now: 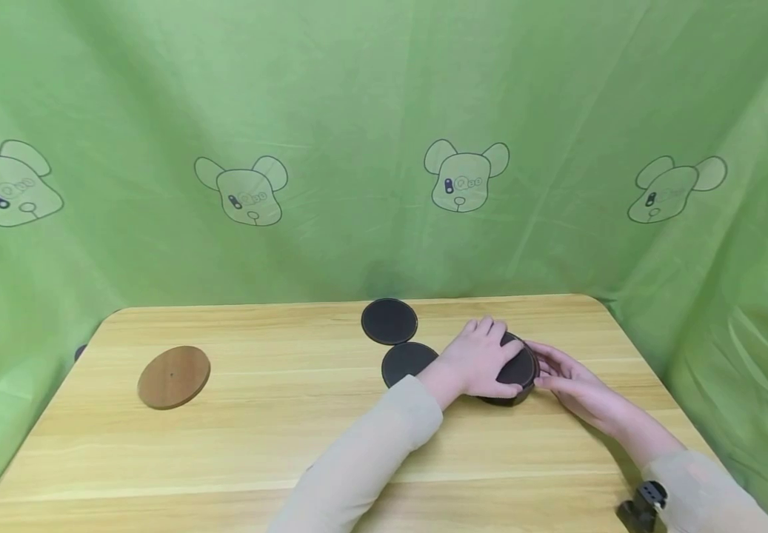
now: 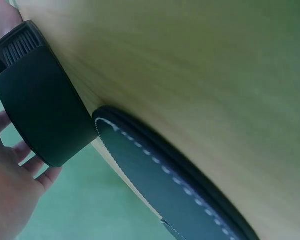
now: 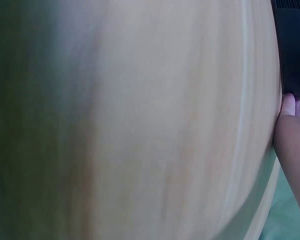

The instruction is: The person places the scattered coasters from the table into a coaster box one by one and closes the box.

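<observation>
A round black coaster holder (image 1: 520,370) stands on the right part of the table between both hands. My left hand (image 1: 477,363) reaches across its top and grips it, thumb at the near edge and fingers spread over the far side. At its right side, my right hand (image 1: 573,385) holds the wall with thumb and fingers. In the left wrist view, a stack of dark coasters (image 2: 21,47) shows through a gap in the holder's side. A black stitched coaster (image 1: 406,363) lies left of the holder, partly covered by my left wrist.
Behind that coaster lies another black coaster (image 1: 389,321), close to the table's back edge. A round brown wooden disc (image 1: 174,377) rests on the left part of the wood-grain table (image 1: 237,459). A green curtain (image 1: 357,89) hangs behind and along both sides.
</observation>
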Demonstrator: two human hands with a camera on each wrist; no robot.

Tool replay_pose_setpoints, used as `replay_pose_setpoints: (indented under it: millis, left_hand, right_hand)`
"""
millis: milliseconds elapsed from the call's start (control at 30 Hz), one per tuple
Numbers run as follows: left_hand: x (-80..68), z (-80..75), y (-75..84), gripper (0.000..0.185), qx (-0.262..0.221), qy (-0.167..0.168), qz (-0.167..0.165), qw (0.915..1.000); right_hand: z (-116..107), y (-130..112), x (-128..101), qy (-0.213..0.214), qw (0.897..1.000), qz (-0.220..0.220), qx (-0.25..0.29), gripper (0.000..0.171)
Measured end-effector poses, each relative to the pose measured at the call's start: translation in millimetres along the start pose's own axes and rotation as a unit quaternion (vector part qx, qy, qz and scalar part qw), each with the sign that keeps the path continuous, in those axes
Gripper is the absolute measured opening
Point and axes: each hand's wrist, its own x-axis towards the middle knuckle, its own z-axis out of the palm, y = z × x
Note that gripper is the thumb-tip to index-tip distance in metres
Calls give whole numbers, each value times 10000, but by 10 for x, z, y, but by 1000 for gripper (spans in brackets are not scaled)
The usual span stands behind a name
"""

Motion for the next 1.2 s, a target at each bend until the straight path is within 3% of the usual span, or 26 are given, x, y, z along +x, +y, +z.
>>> replay_pose_setpoints:
  millis: [367,667,1200]
  left_hand:
    - [-21,66,-1,65,203,67,234,9995]
    - [-53,65,-16,61,43,73,295,9995]
    - [-206,51,-195,57,184,113,428,9989]
  right_hand:
    - [19,0,-3,67,9999,101,-47,55]
    - [8,3,2,-3,10000,61,4,58]
    - [2,18,5,7,10000,14,40,56]
